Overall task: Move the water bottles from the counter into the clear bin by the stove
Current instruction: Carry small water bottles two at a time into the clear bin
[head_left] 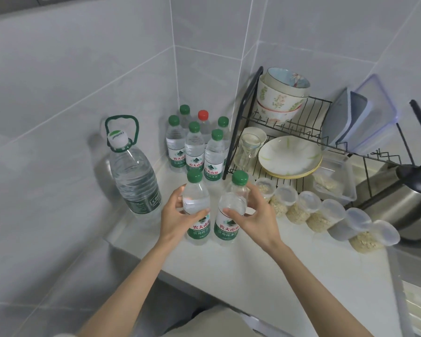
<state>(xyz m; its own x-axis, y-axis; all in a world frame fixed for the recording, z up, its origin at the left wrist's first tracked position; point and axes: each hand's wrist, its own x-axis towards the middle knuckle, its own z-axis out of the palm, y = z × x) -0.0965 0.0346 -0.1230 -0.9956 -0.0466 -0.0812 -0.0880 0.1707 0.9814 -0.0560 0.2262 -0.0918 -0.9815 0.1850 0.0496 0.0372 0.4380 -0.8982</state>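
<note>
My left hand point(175, 215) is wrapped around a small green-capped water bottle point(196, 203) standing upright near the front of the white counter point(229, 268). Right beside it, my right hand point(255, 215) grips a second green-capped bottle point(231, 207). Behind them, in the tiled corner, stands a cluster of several small bottles point(195, 147), most with green caps and one with a red cap point(203, 115). A large jug of water point(134, 171) with a green carry handle stands to the left. The clear bin and the stove are out of view.
A black wire dish rack point(309, 127) with bowls, plates, a glass and plastic lids fills the right side. A row of lidded tubs of grain point(314, 215) lies in front of it. A steel kettle point(399, 203) sits at far right.
</note>
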